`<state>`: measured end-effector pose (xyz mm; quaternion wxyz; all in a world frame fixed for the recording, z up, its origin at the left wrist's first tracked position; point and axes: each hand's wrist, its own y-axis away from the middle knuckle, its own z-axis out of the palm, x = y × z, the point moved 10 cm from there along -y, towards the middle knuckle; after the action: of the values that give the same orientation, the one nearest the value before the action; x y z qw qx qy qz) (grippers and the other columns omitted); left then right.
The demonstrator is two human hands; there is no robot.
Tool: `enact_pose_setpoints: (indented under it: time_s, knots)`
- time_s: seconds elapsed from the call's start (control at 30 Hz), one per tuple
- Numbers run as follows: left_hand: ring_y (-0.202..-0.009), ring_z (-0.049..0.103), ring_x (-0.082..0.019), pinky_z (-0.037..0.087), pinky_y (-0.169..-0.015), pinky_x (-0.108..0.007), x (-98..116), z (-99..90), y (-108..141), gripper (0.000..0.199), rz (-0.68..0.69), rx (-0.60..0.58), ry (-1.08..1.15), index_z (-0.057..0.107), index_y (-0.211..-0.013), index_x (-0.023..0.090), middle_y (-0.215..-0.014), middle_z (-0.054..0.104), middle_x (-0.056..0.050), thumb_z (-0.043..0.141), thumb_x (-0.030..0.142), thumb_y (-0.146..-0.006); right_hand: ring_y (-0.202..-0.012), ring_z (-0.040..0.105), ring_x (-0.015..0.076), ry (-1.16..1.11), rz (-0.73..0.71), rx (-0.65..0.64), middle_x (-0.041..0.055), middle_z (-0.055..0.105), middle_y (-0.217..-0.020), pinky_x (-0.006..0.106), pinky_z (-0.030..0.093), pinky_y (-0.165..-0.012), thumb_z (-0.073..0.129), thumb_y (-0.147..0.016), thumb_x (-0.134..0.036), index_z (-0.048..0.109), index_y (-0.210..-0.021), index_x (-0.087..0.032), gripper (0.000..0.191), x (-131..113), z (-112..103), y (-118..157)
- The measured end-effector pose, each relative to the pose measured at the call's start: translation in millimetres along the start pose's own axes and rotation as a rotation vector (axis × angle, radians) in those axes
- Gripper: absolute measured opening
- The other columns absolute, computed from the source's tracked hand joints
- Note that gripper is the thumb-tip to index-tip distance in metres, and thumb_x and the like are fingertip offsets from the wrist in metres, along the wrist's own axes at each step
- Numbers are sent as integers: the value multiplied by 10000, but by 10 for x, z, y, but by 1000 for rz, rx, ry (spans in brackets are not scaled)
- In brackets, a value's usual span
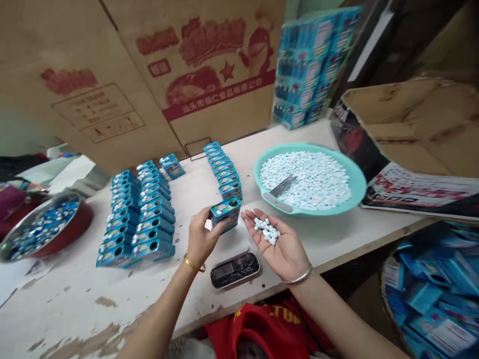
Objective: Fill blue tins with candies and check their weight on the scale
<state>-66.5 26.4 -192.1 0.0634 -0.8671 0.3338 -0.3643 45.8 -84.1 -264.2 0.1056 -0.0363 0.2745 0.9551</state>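
Note:
My left hand [204, 232] grips a small blue candy box [225, 212] by its sides, with the dark round hole in its top facing up. Beside it, my right hand [282, 252] is turned palm up, slightly cupped, and carries a small heap of white candies [267, 231]. A little gap separates the fingertips from the box. Just below both hands lies a black pocket digital scale [235, 269] on the table. To the right stands a turquoise basin [318, 209] of white candies, with a metal scoop [282, 186] resting in it.
Rows of blue boxes [155, 219] stand at left, and a shorter row [224, 172] stands behind my left hand. A red bowl [67, 234] holds shiny blue packets. Wrapped box stacks [307, 70], large cartons [209, 65] and an open carton [419, 124] border the table.

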Motion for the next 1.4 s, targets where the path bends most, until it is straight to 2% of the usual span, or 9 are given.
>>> enact_pose_setpoints:
  time_s: [0.13,0.23,0.37,0.47,0.57,0.9,1.17,1.27,1.4]
  knots:
    - [-857,553,-205,372,-763,-336,926,16,-606,316,380,82,-245,582,-1059,204,-948,645,-44,617,378,-798,-916,683,166,-87,-267,-31,78,707,-856,298,572,-828,397,-914,-204,620,-891,-120,240,-750,278,-258]
    - [-869,530,-225,323,-781,-374,1533,402,-818,219,750,58,-510,587,-1052,236,-953,645,-43,558,287,-841,-655,672,113,-122,-386,2,32,690,-720,227,579,-631,398,-918,-248,614,-856,-143,248,-1193,326,-497]
    - [-796,519,-190,290,-770,-374,1762,882,-913,196,980,78,-640,588,-1016,260,-887,645,-29,454,183,-895,-483,593,78,-181,-439,11,-22,650,-586,156,504,-463,421,-892,-214,611,-787,-171,221,-1471,310,-779]
    - [-786,517,-179,281,-770,-372,1738,1053,-940,208,1030,97,-617,587,-999,269,-870,641,-23,448,156,-893,-532,623,86,-223,-447,5,-23,668,-594,169,527,-512,457,-853,-180,605,-734,-179,190,-1532,295,-903]
    - [-808,526,-178,281,-783,-376,1663,1118,-986,209,977,61,-555,590,-1014,278,-903,641,-26,465,171,-885,-553,635,86,-244,-435,-3,-22,682,-608,170,538,-547,505,-812,-151,599,-704,-177,146,-1545,290,-970]
    - [-836,505,-224,297,-781,-390,1431,1087,-998,211,798,61,-507,607,-990,233,-912,627,-51,580,231,-781,-605,653,98,-264,-426,1,-13,677,-636,187,563,-593,536,-774,-107,605,-730,-175,107,-1487,221,-985]
    - [-799,535,-173,389,-747,-305,872,614,-958,249,279,125,63,547,-933,187,-819,569,-7,625,364,-775,-709,676,123,-212,-408,7,30,658,-675,257,587,-706,436,-845,-123,579,-753,-159,174,-1439,185,-793]
    - [-763,530,-145,416,-712,-262,548,349,-704,277,148,56,230,537,-955,190,-820,577,7,632,364,-762,-846,684,152,-177,-364,10,53,681,-746,290,591,-750,424,-864,-142,592,-804,-153,179,-1377,106,-588]
    - [-814,528,-154,424,-772,-282,110,32,-203,285,37,-36,175,546,-966,192,-857,586,-5,635,359,-753,-1021,649,194,-123,-293,-45,100,709,-891,333,589,-797,423,-879,-161,616,-914,-140,197,-1157,43,-283]
